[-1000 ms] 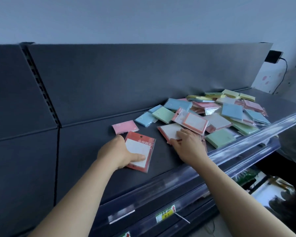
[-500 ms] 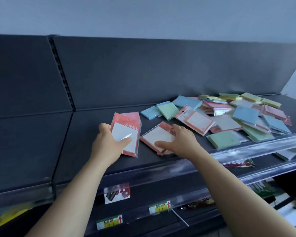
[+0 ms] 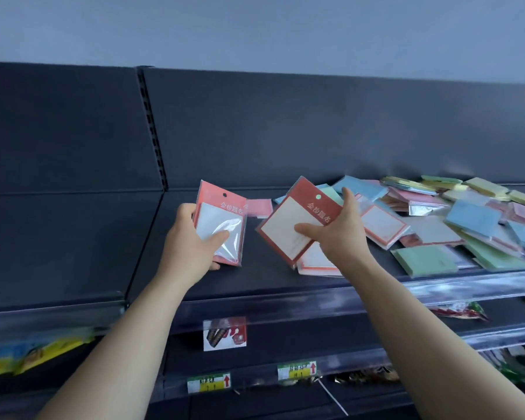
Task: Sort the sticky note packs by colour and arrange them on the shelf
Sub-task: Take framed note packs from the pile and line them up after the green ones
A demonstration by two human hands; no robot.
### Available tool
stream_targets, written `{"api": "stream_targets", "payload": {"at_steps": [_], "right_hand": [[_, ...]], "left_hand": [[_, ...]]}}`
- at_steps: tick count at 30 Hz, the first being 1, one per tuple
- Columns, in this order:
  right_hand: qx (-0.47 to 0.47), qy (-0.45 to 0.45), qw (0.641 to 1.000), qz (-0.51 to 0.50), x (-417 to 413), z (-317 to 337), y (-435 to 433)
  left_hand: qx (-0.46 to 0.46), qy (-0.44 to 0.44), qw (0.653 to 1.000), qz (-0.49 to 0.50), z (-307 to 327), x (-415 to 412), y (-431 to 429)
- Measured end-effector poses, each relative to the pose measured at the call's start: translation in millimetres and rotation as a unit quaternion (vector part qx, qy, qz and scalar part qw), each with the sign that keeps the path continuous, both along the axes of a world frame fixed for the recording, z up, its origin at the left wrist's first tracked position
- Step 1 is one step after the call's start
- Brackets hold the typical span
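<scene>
- Step in hand, as I read it: gathering the red-header packs. Left hand (image 3: 191, 241) grips one red pack (image 3: 222, 219), thumb across its face. Right hand (image 3: 337, 231) pinches a second red pack (image 3: 297, 219), tilted above the shelf (image 3: 255, 277).
- Next, likely: stack both at 9 o'clock, away from the rest.
- Mixed pile (image 3: 467, 219) at 3 o'clock: blue, green, pink, yellow.
- Lone pink pack (image 3: 259, 207) at 12, between the hands.
- Dark back panel (image 3: 285, 131), grey wall (image 3: 255, 31) above.

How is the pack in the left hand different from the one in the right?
The left pack stands nearly upright; the right pack is tipped sideways. The left pack's hole looks dark; the right pack's looks pale green. The left pack shines with glare; the right pack does not. Both are red with white middles.
</scene>
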State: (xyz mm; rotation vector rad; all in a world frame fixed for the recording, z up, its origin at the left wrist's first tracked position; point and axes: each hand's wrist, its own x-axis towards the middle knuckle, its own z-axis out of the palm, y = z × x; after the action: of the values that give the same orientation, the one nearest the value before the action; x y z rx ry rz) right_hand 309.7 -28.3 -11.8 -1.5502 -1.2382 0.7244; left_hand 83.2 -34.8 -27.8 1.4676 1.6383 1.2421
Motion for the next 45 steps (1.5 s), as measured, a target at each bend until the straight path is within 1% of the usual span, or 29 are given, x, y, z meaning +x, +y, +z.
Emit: {"api": "stream_targets", "payload": {"at_steps": [4, 7, 15, 18, 26, 28, 31, 34, 37, 41, 45], "right_hand": [[0.020, 0.023, 0.998, 0.050, -30.6, 2.2, 6.0], [0.027, 0.031, 0.995, 0.092, -58.8, 1.6, 15.2], [0.043, -0.009, 0.982, 0.183, -156.4, 8.8, 27.1], [0.049, -0.031, 0.978, 0.201, -201.9, 6.1, 31.6], [0.008, 0.013, 0.973, 0.231, -342.1, 8.0, 32.5], [-0.011, 0.040, 0.971, 0.234, -376.2, 6.3, 34.2], [-0.037, 0.082, 0.970, 0.224, -420.7, 1.8, 36.8], [-0.051, 0.102, 0.971, 0.210, -456.7, -3.7, 40.2], [-0.064, 0.108, 0.970, 0.207, -484.7, -8.4, 44.9], [-0.082, 0.112, 0.967, 0.216, -511.0, -11.4, 56.6], [-0.080, 0.122, 0.961, 0.236, -535.9, -8.9, 73.6]], "left_hand": [[0.016, -0.019, 1.000, 0.015, 2.8, -24.3, -5.2], [0.024, -0.017, 0.999, 0.030, 2.9, -49.6, -8.6], [0.017, -0.044, 0.994, 0.096, 6.5, -139.2, -26.1], [0.028, -0.034, 0.993, 0.111, 6.8, -181.8, -34.5], [0.035, -0.019, 0.987, 0.154, 8.8, -318.6, -50.2], [0.035, -0.010, 0.987, 0.156, 10.8, -353.0, -53.7], [0.017, 0.014, 0.986, 0.163, 15.6, -400.5, -55.1], [-0.001, 0.006, 0.989, 0.149, 20.8, -440.0, -49.9], [-0.022, -0.007, 0.991, 0.135, 23.3, -469.2, -39.9], [-0.035, -0.005, 0.988, 0.153, 21.4, -493.4, -18.4], [-0.051, 0.024, 0.984, 0.171, 15.8, -509.5, 4.3]]}}
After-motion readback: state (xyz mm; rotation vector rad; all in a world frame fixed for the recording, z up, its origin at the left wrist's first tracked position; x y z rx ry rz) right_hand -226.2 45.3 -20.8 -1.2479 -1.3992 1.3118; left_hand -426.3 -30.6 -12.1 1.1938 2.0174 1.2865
